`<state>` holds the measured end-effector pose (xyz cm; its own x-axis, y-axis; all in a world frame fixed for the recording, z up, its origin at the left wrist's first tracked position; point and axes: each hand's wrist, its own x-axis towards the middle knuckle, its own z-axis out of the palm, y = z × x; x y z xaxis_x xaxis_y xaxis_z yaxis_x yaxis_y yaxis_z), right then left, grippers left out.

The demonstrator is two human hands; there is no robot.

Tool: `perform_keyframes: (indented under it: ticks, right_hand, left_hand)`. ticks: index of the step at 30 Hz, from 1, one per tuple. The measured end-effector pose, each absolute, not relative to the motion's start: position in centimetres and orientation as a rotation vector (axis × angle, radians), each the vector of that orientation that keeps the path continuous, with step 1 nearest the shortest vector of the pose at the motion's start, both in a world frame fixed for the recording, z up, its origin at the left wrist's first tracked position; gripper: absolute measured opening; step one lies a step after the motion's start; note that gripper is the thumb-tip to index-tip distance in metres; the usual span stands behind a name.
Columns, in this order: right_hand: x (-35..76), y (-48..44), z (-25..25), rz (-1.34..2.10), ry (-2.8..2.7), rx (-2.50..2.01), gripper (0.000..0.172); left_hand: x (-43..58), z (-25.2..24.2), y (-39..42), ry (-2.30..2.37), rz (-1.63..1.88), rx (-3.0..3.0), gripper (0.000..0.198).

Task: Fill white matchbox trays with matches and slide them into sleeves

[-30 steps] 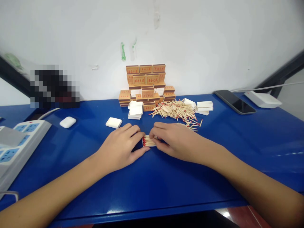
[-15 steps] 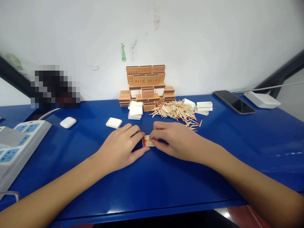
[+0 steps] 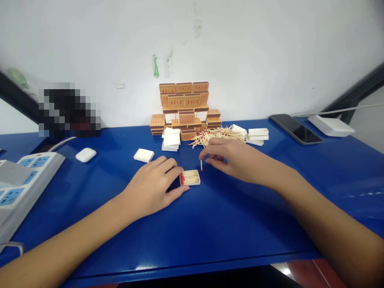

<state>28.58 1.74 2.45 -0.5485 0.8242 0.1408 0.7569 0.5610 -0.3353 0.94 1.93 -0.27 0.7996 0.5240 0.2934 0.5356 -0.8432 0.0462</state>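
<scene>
On the blue table, a white matchbox tray [image 3: 195, 184] lies with matches side by side in it, red heads to the left. My left hand [image 3: 154, 184] grips the tray's left end between thumb and fingers. Just beyond the tray's right end, my right hand [image 3: 229, 158] pinches a single match [image 3: 201, 165], its red head pointing down. Behind that hand, a heap of loose matches [image 3: 210, 137] is partly covered by it.
Stacked orange matchboxes [image 3: 184, 101] stand against the wall. White trays lie in a pile [image 3: 171, 140], singly [image 3: 144, 155] and at right [image 3: 258, 134]. A phone [image 3: 296, 129] and white device [image 3: 331, 126] are far right; an earphone case [image 3: 86, 155] and power strip [image 3: 45, 176] are left.
My right hand has moved up and right, off the tray toward the match heap, and a match now shows in its fingers. My left hand has stayed on the tray.
</scene>
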Motion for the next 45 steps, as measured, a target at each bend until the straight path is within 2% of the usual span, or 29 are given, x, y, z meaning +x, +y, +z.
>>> perform_keyframes:
  ticks: [2, 7, 12, 17, 25, 29, 32, 37, 45]
  right_hand:
    - [29.1, 2.4, 1.8, 0.382, -2.548, -1.295, 0.027]
    - [29.2, 3.1, 0.7, 0.403, -2.589, -1.311, 0.013]
    - [28.8, 2.3, 1.5, 0.455, -2.579, -1.438, 0.017]
    - [27.1, 1.1, 2.2, 0.542, -2.466, -1.333, 0.015]
    - [25.4, 0.3, 1.9, 0.436, -2.501, -1.307, 0.011]
    - [27.2, 1.0, 3.7, 0.33, -2.394, -1.317, 0.014]
    - [30.5, 1.8, 5.2, 0.262, -2.257, -1.518, 0.019]
    - [36.0, 2.7, 5.3, 0.695, -2.396, -1.768, 0.019]
    - [36.0, 2.8, 3.8, 0.672, -2.39, -1.918, 0.032]
  left_hand:
    - [0.9, -0.3, 1.9, -0.862, -0.465, -2.942, 0.034]
    - [0.8, -0.1, 1.9, -0.866, -0.461, -2.944, 0.034]
    - [0.6, 0.0, 1.9, -0.872, -0.46, -2.949, 0.035]
    - [0.7, 0.0, 2.0, -0.867, -0.458, -2.945, 0.034]
    - [1.0, 0.2, 1.9, -0.859, -0.446, -2.942, 0.034]
    - [0.8, 0.0, 1.9, -0.864, -0.462, -2.938, 0.034]
    - [0.5, -0.2, 1.9, -0.861, -0.473, -2.932, 0.034]
    - [0.4, -0.5, 2.0, -0.854, -0.495, -2.929, 0.032]
    - [0.6, -0.5, 2.0, -0.851, -0.499, -2.934, 0.033]
